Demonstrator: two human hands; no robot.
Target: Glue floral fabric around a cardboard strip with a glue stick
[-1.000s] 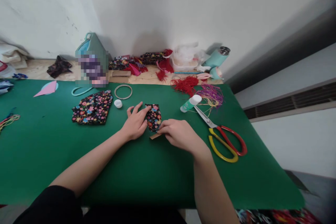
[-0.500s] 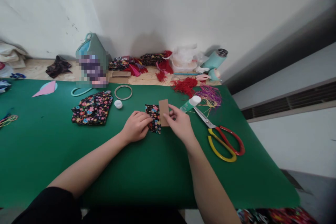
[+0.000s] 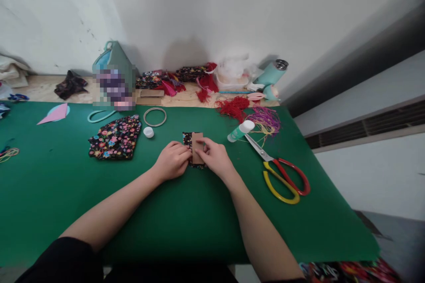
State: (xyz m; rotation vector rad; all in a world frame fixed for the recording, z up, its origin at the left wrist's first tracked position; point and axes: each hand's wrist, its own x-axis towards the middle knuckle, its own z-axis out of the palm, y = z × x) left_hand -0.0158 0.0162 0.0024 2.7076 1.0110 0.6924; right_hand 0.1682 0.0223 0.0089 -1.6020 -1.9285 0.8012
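A small piece of black floral fabric (image 3: 186,138) lies on the green table mat (image 3: 166,212). Over its middle is a brown cardboard strip (image 3: 198,149), upright in the view, with fabric showing on its left and along its lower end. My right hand (image 3: 216,157) pinches the strip from the right side between thumb and fingers. At the fabric's left edge, my left hand (image 3: 173,160) is closed, its curled fingertips on the cloth. Right of my hands stands a tilted glue stick (image 3: 239,131), beside scissors (image 3: 280,172) with red and yellow handles.
Left of my hands are a folded floral cloth (image 3: 115,138), a white cap (image 3: 148,132) and a ring (image 3: 155,116). Red threads (image 3: 233,108) and purple threads (image 3: 267,120) lie behind the glue stick. A pouch (image 3: 121,64), a plastic tub (image 3: 232,79) and a bottle (image 3: 272,72) line the wall.
My right hand has moved left with the cardboard strip, from the fabric's right edge onto the fabric. My left hand stays at the fabric's left side.
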